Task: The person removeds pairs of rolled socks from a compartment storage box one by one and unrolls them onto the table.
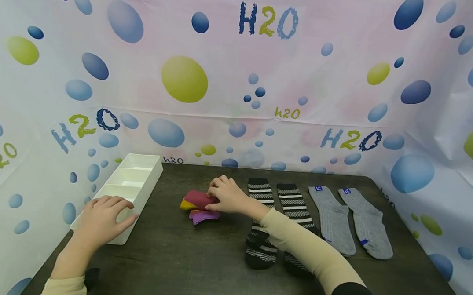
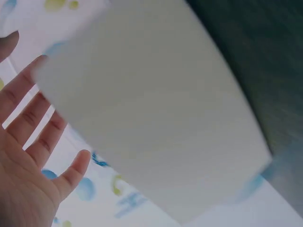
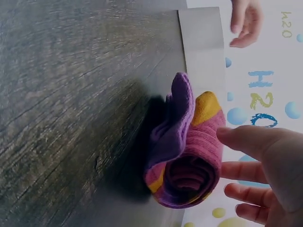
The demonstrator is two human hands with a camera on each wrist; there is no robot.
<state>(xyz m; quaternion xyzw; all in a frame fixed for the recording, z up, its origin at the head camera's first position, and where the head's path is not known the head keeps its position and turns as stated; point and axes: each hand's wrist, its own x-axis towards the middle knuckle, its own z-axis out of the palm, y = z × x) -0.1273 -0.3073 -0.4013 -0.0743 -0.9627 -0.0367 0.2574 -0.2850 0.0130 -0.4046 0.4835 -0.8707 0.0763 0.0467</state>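
Observation:
A rolled pair of socks, maroon with yellow parts and a purple cuff sticking out, lies mid-table. My right hand is at its right side, with the thumb and fingers spread apart at the roll; in the right wrist view the thumb tip meets its edge. My left hand is over the near end of a white divided box, its fingers spread. In the left wrist view the box's blank outer wall fills the middle, and it hides some fingertips.
Right of the roll lie two black-and-white striped socks, partly under my right forearm. Two grey socks lie flat farther right. A bubble-printed sheet stands behind the dark table.

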